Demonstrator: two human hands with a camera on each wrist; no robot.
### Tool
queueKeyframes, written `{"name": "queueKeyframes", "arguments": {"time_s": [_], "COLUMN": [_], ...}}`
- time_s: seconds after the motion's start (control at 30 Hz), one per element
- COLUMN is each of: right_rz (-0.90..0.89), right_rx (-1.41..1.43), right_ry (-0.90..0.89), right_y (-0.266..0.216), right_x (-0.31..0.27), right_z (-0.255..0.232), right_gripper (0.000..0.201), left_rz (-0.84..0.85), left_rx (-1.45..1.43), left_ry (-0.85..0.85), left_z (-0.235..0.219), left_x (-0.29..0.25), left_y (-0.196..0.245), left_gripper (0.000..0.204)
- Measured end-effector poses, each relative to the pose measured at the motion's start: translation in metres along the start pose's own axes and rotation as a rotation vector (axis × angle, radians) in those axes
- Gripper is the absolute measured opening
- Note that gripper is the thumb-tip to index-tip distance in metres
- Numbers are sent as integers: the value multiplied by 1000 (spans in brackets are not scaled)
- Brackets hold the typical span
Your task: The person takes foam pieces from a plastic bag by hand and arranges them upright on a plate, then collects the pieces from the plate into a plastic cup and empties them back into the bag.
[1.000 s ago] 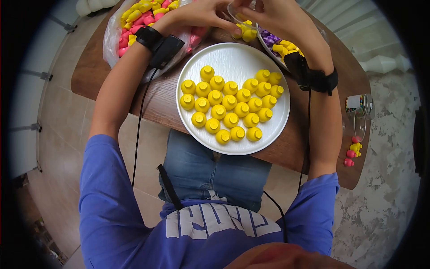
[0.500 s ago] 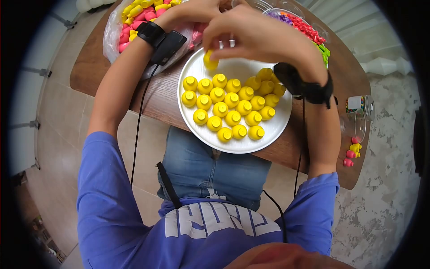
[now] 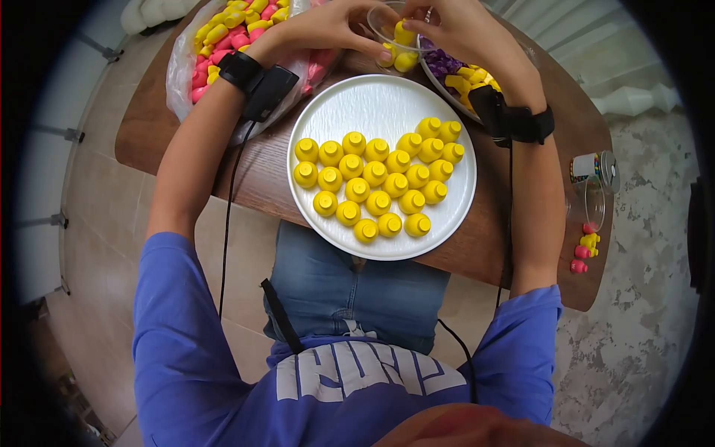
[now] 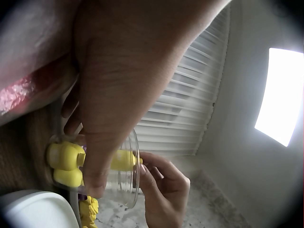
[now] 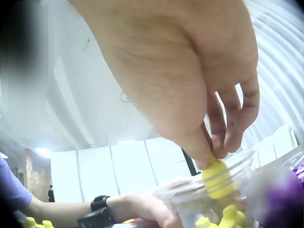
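My left hand (image 3: 339,31) grips a clear plastic cup (image 4: 124,191) past the far rim of the plate, thumb on the near side and fingers behind it. Several small yellow bottle-shaped pieces (image 4: 66,156) lie in the cup. With thumb and fingertips, my right hand (image 3: 465,37) pinches another yellow bottle-shaped piece (image 5: 217,183) by its narrow end, its wide end dipping inside the cup's rim. Many like pieces (image 3: 375,175) stand neck up on the round white plate (image 3: 350,100) at the table's near edge.
A plastic bag (image 3: 182,78) of pink and yellow pieces sits at the left. Behind my right wrist is a dish with purple shreds (image 3: 441,63) and yellow bits (image 3: 471,77). At the right edge are a labelled jar (image 3: 588,167), a clear cup lying over (image 3: 594,201) and several pink pieces (image 3: 581,252).
My right hand has lifted a yellow bottle-shaped piece from the plate's upper left and carried it back to the cup. The cup in my left hand shows clearly again.
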State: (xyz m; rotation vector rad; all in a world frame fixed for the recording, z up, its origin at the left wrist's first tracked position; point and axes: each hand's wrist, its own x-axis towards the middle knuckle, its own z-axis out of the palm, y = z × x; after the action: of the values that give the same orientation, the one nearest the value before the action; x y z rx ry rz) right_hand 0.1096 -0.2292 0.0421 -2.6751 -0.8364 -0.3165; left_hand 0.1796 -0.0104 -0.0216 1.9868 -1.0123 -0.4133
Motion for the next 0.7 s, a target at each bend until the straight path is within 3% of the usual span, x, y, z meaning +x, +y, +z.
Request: {"name": "queueKeyframes", "arguments": {"time_s": [0.23, 0.57, 0.7], "right_rz": [15, 53, -27], "right_rx": [19, -10, 5], "right_ry": [78, 2, 68], "right_y": [3, -1, 7], "right_x": [1, 0, 0], "right_z": [2, 0, 4], "right_gripper": [19, 21, 20], "left_rz": [44, 57, 57], "left_rx": [-9, 3, 4], "left_ry": [-3, -17, -20], "left_z": [1, -1, 0], "left_x": [0, 2, 3], "left_y": [2, -4, -5], "left_gripper": [66, 62, 62]}}
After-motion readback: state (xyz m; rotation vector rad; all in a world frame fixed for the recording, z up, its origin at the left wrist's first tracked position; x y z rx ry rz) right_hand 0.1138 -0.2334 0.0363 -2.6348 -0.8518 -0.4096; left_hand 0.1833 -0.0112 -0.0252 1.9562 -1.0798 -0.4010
